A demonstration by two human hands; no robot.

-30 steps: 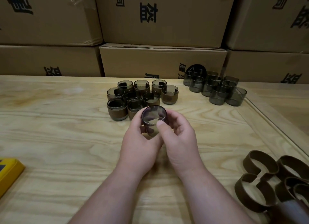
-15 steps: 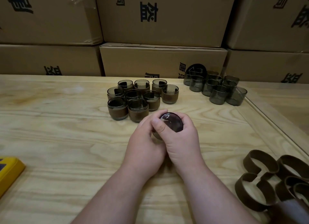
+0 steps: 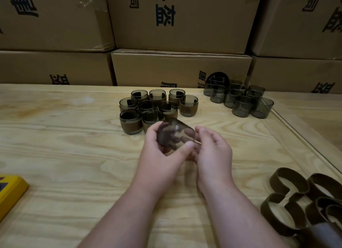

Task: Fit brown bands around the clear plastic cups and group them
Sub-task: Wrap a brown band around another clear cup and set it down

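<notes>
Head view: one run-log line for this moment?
left hand holds cup | right hand at cup rim | cup tilted, unbanded | banded group behind

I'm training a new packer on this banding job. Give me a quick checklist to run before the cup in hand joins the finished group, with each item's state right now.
1. Cup secured: ok. The left hand holds the held cup, tilted on its side.
2. Band seated on it: cannot tell; the cup is blurred.
3. Right hand free to help: ok, fingers relaxed beside the cup.
4. Banded group upright and together: ok.
5. Landing spot on the table beside the group: ok, bare wood at the front right.
6. Supply left: ok, unbanded cups and loose bands remain.
</notes>
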